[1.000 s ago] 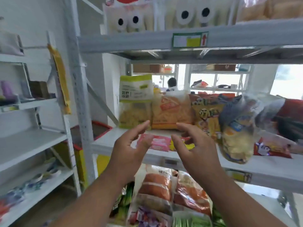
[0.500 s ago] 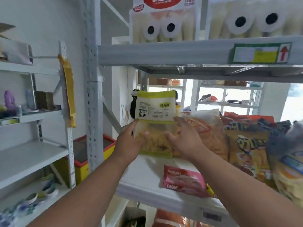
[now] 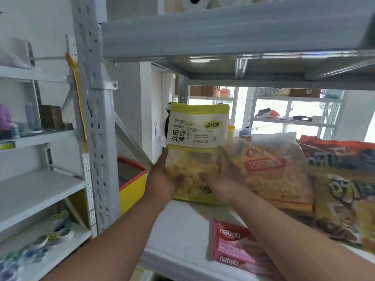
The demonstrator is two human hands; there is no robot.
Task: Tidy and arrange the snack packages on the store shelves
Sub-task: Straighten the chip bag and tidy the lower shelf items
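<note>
Hands: left hand [image 3: 162,179] and right hand [image 3: 221,177] clasp the green-top snack pouch [image 3: 197,138] by its sides, fingers probably lightly curled. Pouch looks light, crinkly, crushable; hold low.

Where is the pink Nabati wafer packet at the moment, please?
The pink Nabati wafer packet lies flat near the white shelf's front edge, under the right forearm, in front of the standing bags.
</note>
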